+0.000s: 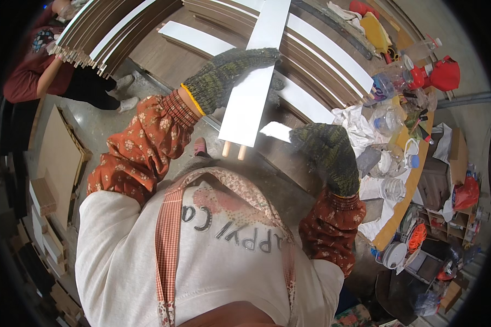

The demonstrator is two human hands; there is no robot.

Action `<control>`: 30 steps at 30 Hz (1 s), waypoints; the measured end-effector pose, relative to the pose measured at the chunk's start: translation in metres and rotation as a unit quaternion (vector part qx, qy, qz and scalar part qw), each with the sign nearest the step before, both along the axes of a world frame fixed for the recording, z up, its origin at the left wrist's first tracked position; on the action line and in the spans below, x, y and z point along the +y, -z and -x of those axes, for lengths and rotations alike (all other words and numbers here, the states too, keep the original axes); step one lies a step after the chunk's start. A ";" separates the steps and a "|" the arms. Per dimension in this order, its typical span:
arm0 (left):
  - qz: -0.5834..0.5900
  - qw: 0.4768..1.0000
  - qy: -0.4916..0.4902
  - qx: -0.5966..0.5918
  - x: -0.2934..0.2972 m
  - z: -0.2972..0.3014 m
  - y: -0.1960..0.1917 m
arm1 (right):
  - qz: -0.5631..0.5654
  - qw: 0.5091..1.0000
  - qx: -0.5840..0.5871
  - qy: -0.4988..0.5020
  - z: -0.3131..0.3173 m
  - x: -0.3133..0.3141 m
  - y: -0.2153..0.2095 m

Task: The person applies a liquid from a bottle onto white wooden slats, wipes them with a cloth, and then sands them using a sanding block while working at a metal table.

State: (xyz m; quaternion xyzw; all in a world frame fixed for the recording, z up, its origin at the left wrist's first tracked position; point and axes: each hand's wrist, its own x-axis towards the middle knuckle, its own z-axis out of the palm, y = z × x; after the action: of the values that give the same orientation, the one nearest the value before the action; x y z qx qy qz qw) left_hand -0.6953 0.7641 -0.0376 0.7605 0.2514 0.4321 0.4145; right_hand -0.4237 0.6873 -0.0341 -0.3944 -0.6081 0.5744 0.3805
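My left hand (218, 76), in a dark green knit glove with a yellow cuff edge, grips a long white board (248, 103) from its left side, fingers across the top. Two wooden dowels (234, 151) stick out of the board's near end. To the right of that end, my right hand (328, 152), gloved alike, is closed with a small white flat piece (276, 131) poking out from its fingers. Whether that piece is cloth or paper I cannot tell. It is apart from the board.
White-faced boards (327, 54) lie stacked on the bench beyond my hands, with another stack (114, 32) at far left. A co-worker (54, 76) stands by that stack. Plastic bottles (390, 120), white cloths and a red container (444, 73) crowd the right side.
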 end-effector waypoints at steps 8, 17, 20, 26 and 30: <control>0.098 0.994 0.024 -0.037 -0.002 0.000 -0.006 | -0.244 0.898 -0.357 -0.082 0.007 0.003 -0.030; 0.276 0.952 0.046 -0.121 -0.007 -0.004 -0.012 | -0.366 0.861 -0.343 -0.080 -0.003 0.008 0.003; 0.183 0.980 0.035 -0.068 -0.003 -0.003 -0.010 | -0.399 0.796 -0.436 -0.128 -0.020 0.004 0.033; 0.178 0.983 0.013 -0.039 0.001 -0.005 0.003 | -0.285 0.875 -0.362 -0.151 -0.015 0.012 0.025; 0.006 0.993 -0.041 0.114 -0.006 -0.002 -0.007 | -0.250 0.943 -0.201 -0.084 -0.007 0.011 0.023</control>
State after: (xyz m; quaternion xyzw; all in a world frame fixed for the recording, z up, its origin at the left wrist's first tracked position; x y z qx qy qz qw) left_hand -0.6936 0.7580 -0.0307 0.7916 0.3306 0.3575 0.3691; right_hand -0.4169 0.6985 -0.0567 -0.3409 -0.8271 0.3425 0.2870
